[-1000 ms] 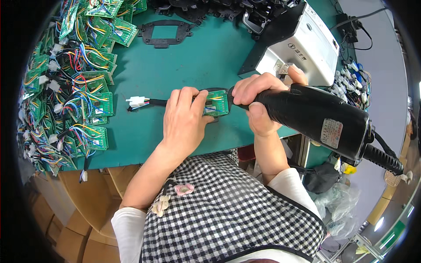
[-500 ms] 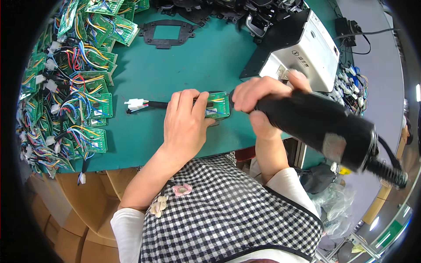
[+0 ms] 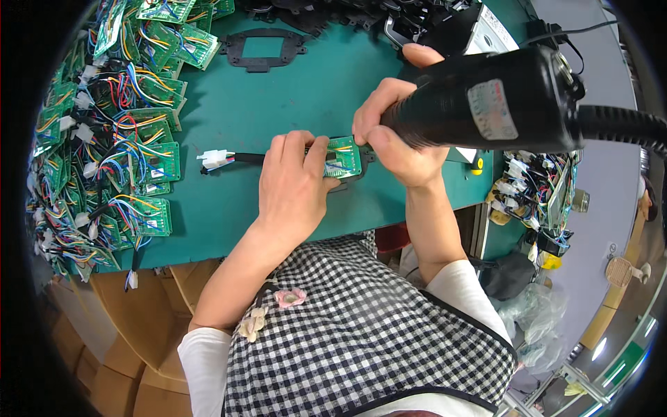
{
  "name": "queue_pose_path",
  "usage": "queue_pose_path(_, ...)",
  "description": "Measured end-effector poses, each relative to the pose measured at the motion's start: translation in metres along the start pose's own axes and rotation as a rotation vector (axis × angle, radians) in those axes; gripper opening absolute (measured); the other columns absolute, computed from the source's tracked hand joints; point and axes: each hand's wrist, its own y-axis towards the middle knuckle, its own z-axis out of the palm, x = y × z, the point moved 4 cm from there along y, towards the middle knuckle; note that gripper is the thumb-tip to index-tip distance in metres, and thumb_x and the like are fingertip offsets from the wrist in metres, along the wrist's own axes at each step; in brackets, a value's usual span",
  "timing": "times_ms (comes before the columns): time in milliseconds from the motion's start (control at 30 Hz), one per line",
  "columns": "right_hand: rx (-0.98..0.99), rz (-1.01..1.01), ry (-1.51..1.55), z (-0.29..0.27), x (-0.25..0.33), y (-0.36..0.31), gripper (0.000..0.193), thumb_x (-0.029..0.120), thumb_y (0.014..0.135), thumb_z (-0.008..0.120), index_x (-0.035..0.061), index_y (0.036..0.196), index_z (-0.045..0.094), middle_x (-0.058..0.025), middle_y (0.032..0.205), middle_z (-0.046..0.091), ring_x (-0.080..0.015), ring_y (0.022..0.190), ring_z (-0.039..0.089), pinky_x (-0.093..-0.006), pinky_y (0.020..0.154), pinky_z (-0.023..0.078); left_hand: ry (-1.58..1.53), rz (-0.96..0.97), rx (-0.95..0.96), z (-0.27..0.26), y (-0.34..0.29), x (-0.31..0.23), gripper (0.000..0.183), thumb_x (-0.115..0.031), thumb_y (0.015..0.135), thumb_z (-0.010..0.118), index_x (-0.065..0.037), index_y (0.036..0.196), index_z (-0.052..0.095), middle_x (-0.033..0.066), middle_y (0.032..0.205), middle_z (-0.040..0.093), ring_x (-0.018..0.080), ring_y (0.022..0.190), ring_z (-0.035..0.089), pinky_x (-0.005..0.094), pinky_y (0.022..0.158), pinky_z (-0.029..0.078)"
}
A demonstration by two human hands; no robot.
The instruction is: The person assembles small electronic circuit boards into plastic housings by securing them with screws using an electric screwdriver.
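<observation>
A green circuit board (image 3: 347, 154) lies on a black plastic frame (image 3: 369, 158) in the middle of the table. My left hand (image 3: 295, 177) grips the board's left end, fingers over its top edge and thumb at the lower edge. A dark cable leads left from beneath that hand to white connectors (image 3: 217, 159). My right hand (image 3: 406, 149) is wrapped round a black electric screwdriver (image 3: 445, 101), its front end at the board's upper right corner. The fingers hide the screwdriver's tip, so contact cannot be made out.
Wired green circuit boards (image 3: 149, 163) pile up along the left side. Another black frame (image 3: 262, 50) lies at the back, near several black plastic housings (image 3: 410, 24). A white metal box (image 3: 490, 31) stands behind the screwdriver. At the right are bundled connectors (image 3: 517, 174) and a small yellow-topped item (image 3: 477, 165).
My right hand has moved slightly up and left. The screwdriver's rear end has swung upward, covering much of the white box. My left hand stays on the board.
</observation>
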Motion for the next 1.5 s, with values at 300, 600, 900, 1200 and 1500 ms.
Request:
queue_pose_path(300, -0.038, 0.112, -0.023, -0.002, 0.008, -0.001, 0.077, 0.001, 0.070, 0.063, -0.0040, 0.132, 0.017, -0.0092, 0.065, 0.054, -0.0158, 0.055, 0.054, -0.0274, 0.056, 0.047, -0.019, 0.007, 0.006, -0.001, -0.002, -0.001, 0.053, -0.004, 0.058, 0.074, 0.002, 0.107, 0.054, 0.0115, 0.099, 0.049, 0.0297, 0.092, 0.046, 0.0376, 0.077, 0.041)
queue_pose_path(600, 0.124, 0.184, 0.039, -0.005, -0.010, 0.000, 0.064, 0.001, 0.068, 0.061, -0.0053, 0.122, 0.028, -0.0076, 0.063, 0.053, -0.0147, 0.055, 0.053, -0.0241, 0.051, 0.044, 0.036, 0.005, 0.050, 0.006, 0.001, 0.002, 0.051, -0.011, 0.055, 0.076, 0.001, 0.101, 0.059, 0.0075, 0.095, 0.052, 0.0253, 0.089, 0.049, 0.0355, 0.073, 0.041)
queue_pose_path(900, -0.573, -0.460, 0.013, -0.065, 0.092, -0.005, 0.061, 0.001, 0.077, 0.055, -0.0023, 0.129, 0.023, -0.0090, 0.062, 0.055, -0.0161, 0.049, 0.053, -0.0268, 0.054, 0.048, -0.018, 0.025, 0.044, 0.003, 0.000, -0.001, 0.049, -0.005, 0.052, 0.077, 0.000, 0.098, 0.061, 0.0094, 0.096, 0.055, 0.0276, 0.089, 0.051, 0.0361, 0.078, 0.044)
queue_pose_path(1200, -0.573, -0.204, -0.155, -0.054, 0.075, -0.021, 0.065, 0.002, 0.078, 0.057, -0.0069, 0.130, 0.020, -0.0059, 0.061, 0.055, -0.0138, 0.049, 0.055, -0.0262, 0.052, 0.048, 0.010, 0.072, 0.040, -0.004, -0.001, 0.010, 0.054, -0.002, 0.058, 0.074, 0.000, 0.108, 0.054, 0.0113, 0.105, 0.052, 0.0287, 0.096, 0.049, 0.0371, 0.083, 0.042)
queue_pose_path(1500, -0.514, -0.138, 0.000, -0.011, 0.037, -0.043, 0.075, 0.004, 0.078, 0.059, -0.0054, 0.134, 0.010, -0.0109, 0.066, 0.057, -0.0160, 0.053, 0.055, -0.0265, 0.055, 0.048, -0.027, 0.023, 0.089, -0.003, 0.002, 0.010, 0.052, 0.000, 0.058, 0.074, 0.000, 0.106, 0.055, 0.0099, 0.099, 0.052, 0.0276, 0.091, 0.049, 0.0363, 0.080, 0.043)
